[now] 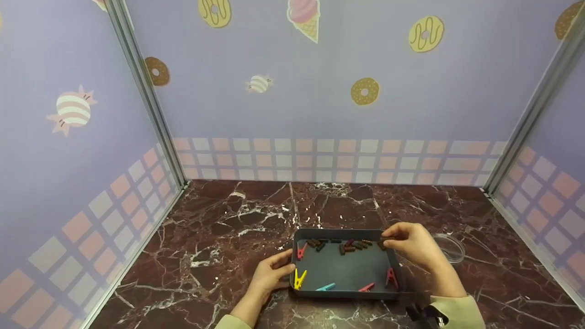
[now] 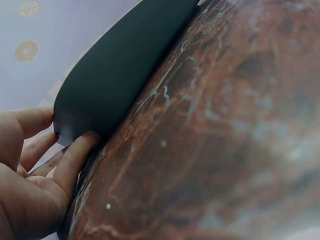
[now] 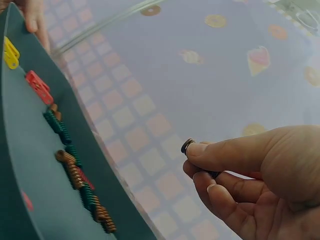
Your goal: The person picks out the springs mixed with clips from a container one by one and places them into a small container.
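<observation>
The right hand [image 1: 413, 243] pinches a ridged, dark-brown little cylinder [image 3: 187, 145] above the far right corner of a smooth, dark-grey rectangular tray [image 1: 347, 270]; the left hand [image 1: 270, 275], half curled, grips its left wall.

Forearms [image 1: 446, 276] reach forward; left hand [image 1: 273, 274] loosely spread, right hand [image 1: 413, 243] farther ahead, turned inward, pinching.

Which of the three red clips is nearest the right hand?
The red clip at the right wall of the tray; the left-wall red clip and near-wall red clip are both farther from the right hand.
</observation>
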A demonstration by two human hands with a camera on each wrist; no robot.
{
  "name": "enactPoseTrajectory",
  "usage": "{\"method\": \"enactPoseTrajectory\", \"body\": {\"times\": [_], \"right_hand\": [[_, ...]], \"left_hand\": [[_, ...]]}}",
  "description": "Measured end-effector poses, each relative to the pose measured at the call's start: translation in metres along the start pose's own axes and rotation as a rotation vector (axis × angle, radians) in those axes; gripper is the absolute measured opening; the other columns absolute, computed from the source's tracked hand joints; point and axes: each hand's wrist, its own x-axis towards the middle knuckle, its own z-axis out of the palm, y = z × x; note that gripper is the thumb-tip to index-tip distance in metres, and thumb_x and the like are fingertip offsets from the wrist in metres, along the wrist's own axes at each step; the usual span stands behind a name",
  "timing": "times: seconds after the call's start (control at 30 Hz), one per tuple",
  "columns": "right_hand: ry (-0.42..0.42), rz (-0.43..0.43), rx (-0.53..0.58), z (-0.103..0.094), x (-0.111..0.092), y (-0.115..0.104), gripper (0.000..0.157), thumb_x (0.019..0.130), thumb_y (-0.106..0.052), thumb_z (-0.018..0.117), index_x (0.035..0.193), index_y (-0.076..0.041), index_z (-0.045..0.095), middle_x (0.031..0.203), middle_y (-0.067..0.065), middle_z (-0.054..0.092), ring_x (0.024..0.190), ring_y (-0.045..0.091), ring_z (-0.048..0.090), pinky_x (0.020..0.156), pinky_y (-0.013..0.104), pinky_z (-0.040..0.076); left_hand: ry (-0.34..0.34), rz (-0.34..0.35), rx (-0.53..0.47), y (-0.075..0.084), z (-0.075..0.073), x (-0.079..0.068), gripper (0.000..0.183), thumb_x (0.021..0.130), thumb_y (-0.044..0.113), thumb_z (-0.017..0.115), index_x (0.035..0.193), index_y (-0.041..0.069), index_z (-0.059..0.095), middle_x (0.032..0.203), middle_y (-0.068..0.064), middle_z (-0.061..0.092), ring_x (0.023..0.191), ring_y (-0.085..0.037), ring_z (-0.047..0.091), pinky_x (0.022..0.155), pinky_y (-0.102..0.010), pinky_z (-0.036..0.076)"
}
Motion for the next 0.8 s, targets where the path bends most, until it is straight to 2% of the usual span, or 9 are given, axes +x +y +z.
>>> {"method": "enactPoseTrajectory", "body": {"times": [0.17,0.3,0.4,0.53,0.67,0.8], "right_hand": [[0.035,0.006,-0.015,-0.013,-0.003,0.003,0.019,0.089,-0.01,0.078,0.106,0.0,0.076,0.094,0.01,0.077,0.078,0.006,0.067,0.069,0.02,0.057],[0.06,0.029,-0.013,-0.022,-0.007,0.007,0.023,0.09,-0.011,0.078,0.109,0.002,0.075,0.095,0.01,0.077,0.078,0.004,0.067,0.07,0.02,0.057],[0.071,0.049,-0.023,-0.03,-0.01,0.011,0.024,0.091,-0.01,0.077,0.111,0.003,0.075,0.098,0.011,0.078,0.08,0.005,0.069,0.072,0.02,0.056],[0.097,0.073,-0.085,-0.039,-0.013,0.016,0.023,0.092,-0.011,0.076,0.111,0.002,0.075,0.1,0.013,0.078,0.082,0.009,0.069,0.07,0.019,0.056],[0.127,0.116,-0.156,-0.048,-0.017,0.021,0.026,0.093,-0.017,0.076,0.112,0.0,0.075,0.103,0.014,0.077,0.084,0.01,0.065,0.069,0.023,0.055],[0.143,0.177,-0.166,-0.059,-0.021,0.028,0.031,0.094,-0.022,0.076,0.116,0.0,0.074,0.107,0.015,0.076,0.086,0.01,0.064,0.07,0.026,0.054]], "left_hand": [[0.005,-0.003,0.009,0.001,0.001,0.001,0.055,0.095,0.005,0.07,0.147,-0.003,0.052,0.152,-0.037,0.044,0.113,-0.031,0.07,0.081,-0.049,0.065],[0.021,0.036,0.105,0.001,0.0,0.001,0.054,0.095,0.008,0.072,0.145,-0.002,0.056,0.15,-0.035,0.049,0.131,-0.043,0.059,0.091,-0.045,0.063],[0.02,0.038,0.125,0.001,-0.001,0.0,0.053,0.095,0.009,0.072,0.145,0.0,0.057,0.151,-0.034,0.048,0.139,-0.046,0.051,0.092,-0.045,0.063],[0.005,0.001,0.06,0.001,-0.001,0.0,0.054,0.095,0.007,0.071,0.147,0.0,0.055,0.152,-0.036,0.045,0.129,-0.043,0.06,0.083,-0.049,0.065],[0.005,0.001,0.051,0.0,-0.001,0.0,0.054,0.095,0.007,0.071,0.146,-0.001,0.054,0.152,-0.036,0.045,0.126,-0.041,0.063,0.081,-0.048,0.065],[0.003,-0.004,0.042,0.0,0.0,0.0,0.055,0.096,0.006,0.07,0.147,-0.002,0.053,0.153,-0.036,0.044,0.125,-0.04,0.064,0.081,-0.047,0.065]]}}
